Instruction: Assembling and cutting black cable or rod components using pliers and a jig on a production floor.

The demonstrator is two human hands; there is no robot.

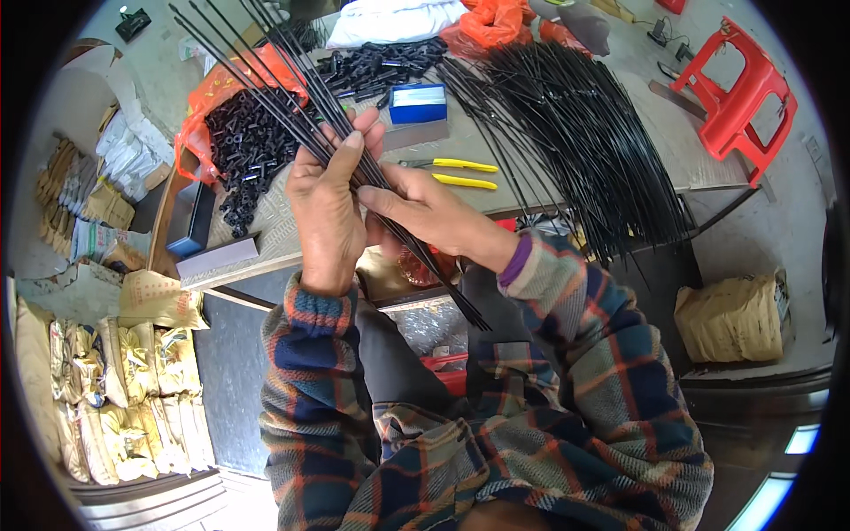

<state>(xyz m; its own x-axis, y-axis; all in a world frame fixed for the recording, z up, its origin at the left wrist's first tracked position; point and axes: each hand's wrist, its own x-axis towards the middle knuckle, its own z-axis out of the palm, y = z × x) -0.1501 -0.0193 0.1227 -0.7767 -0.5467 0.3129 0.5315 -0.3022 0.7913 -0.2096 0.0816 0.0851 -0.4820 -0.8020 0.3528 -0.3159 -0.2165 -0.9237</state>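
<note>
A bundle of thin black rods (266, 84) runs slantwise from the upper left down over my lap. My left hand (332, 195) is closed round the bundle, thumb lying across the top. Just below it, my right hand (429, 211) grips the same rods from the right side. The rods' lower ends come together above my knees, while their upper ends fan apart. Left of my hands, small black plastic parts (248, 137) lie heaped on an orange-red plastic bag (197, 133). Yellow-handled pliers (465, 165) rest on the table to the right of my hands.
A large pile of black rods (584, 142) covers the table's right side. Behind my hands are a blue box (418, 103) and more black parts (381, 66). A red plastic stool (739, 97) stands at the far right. Wrapped packages (128, 372) fill the lower left.
</note>
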